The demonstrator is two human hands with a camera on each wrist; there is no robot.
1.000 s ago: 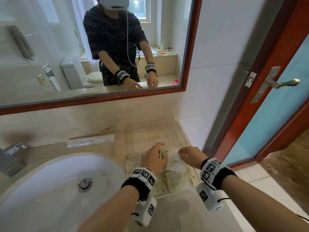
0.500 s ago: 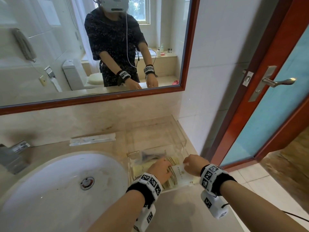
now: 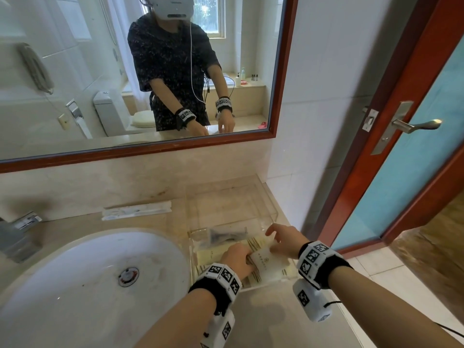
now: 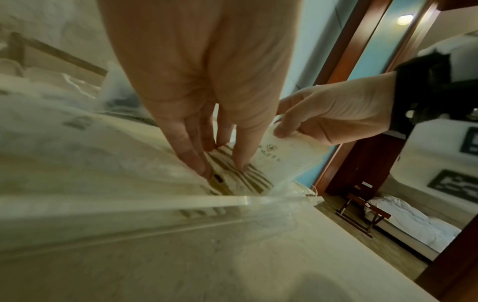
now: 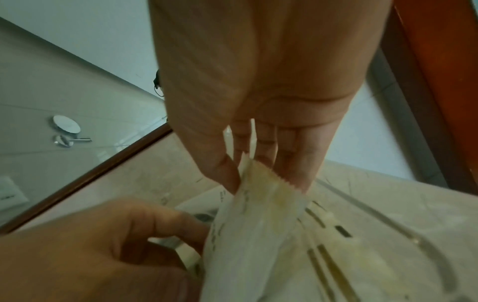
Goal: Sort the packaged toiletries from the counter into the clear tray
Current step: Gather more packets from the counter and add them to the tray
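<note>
right hand point(image 3: 286, 241) pinching white sachet point(image 3: 266, 262), now lowering it into clear tray point(image 3: 272, 212) | left hand point(image 3: 238, 258) fingers straight, pressing packets flat | long packet point(image 3: 136, 210) lying on worktop point(image 3: 82, 223), unsorted

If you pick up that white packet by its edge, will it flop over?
Probably a little: the white packet already bends where the right hand pinches its zigzag edge. It looks thin, so likely light. Its plastic may feel slippery.

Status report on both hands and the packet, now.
Right hand pinches white packet by its edge. Left hand fingers press the packets in the clear tray. One long packet left on counter.
</note>
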